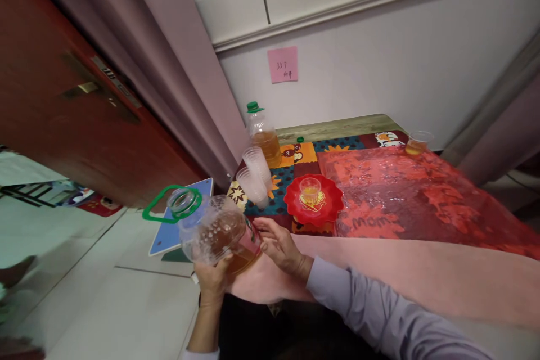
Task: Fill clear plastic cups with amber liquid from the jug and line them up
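Note:
A large clear plastic jug of amber liquid is tilted, its uncapped mouth toward the left, with a green carrying handle round the neck. My left hand is closed around the jug's near side. My right hand rests its fingers and thumb against the jug's lower end by the label, steadying it. Right of the jug, a small clear cup with some amber liquid stands on a red scalloped plate. Two stacks of clear plastic cups stand just beyond the jug.
A second jug, green-capped, stands by the wall near a loose green cap. Another cup with amber liquid sits at the far right of the patterned tablecloth. A blue board is beside the table's left edge.

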